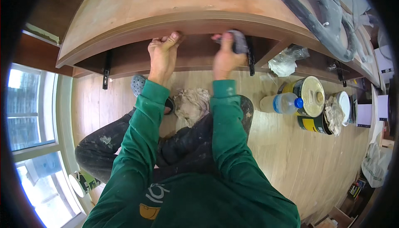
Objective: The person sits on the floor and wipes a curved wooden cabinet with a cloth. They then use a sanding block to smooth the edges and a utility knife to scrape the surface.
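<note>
A wide wooden shelf board [174, 3] runs across the top, with a darker recess beneath it. My left hand [163, 54] reaches up and presses its fingers against the board's lower front edge, holding nothing. My right hand [225, 55] is closed around a grey sanding pad or cloth [238, 41] held against the same edge, a little to the right. Both arms are in green sleeves. A crumpled beige rag [192, 104] lies on the floor between my knees.
Black brackets [106, 71] hold the shelf. On the wooden floor to the right stand a plastic bottle with a blue cap [282, 103], paint cans [309, 93] and a crumpled plastic bag [286, 61]. A grey hose [320, 20] lies on the shelf. Windows [29, 115] are at left.
</note>
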The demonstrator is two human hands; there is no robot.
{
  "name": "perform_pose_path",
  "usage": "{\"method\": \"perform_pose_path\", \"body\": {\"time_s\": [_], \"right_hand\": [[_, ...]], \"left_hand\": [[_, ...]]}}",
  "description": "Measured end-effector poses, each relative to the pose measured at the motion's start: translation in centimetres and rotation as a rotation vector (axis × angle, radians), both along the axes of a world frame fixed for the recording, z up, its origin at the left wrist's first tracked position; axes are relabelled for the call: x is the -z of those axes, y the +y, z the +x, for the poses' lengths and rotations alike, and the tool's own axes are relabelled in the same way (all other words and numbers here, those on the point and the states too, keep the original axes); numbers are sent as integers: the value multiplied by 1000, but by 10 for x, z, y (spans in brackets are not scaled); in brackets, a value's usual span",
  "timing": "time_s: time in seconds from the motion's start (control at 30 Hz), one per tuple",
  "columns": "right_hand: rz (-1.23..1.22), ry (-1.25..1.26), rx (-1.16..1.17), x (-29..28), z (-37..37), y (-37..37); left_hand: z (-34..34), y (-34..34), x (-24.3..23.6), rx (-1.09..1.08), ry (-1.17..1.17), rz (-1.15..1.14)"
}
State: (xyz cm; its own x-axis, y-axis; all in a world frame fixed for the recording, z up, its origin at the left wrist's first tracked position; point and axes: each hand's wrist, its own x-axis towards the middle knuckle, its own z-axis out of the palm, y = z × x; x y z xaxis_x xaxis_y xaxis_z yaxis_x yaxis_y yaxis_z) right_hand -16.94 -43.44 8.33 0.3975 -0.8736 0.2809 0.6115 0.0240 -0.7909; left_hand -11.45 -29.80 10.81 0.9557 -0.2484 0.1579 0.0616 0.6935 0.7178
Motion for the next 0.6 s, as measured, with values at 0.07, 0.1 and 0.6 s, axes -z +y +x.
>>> {"method": "perform_pose_path", "body": {"time_s": [0.07, 0.1, 0.6], "right_hand": [[-158, 144, -50, 5, 14, 31], [-121, 154, -139, 11, 16, 44], [-1006, 950, 16, 46, -236, 16]], "left_hand": [[1, -3, -6, -3, -9, 24], [8, 1, -4, 6, -28, 55], [17, -51, 12, 156, -57, 331]]}}
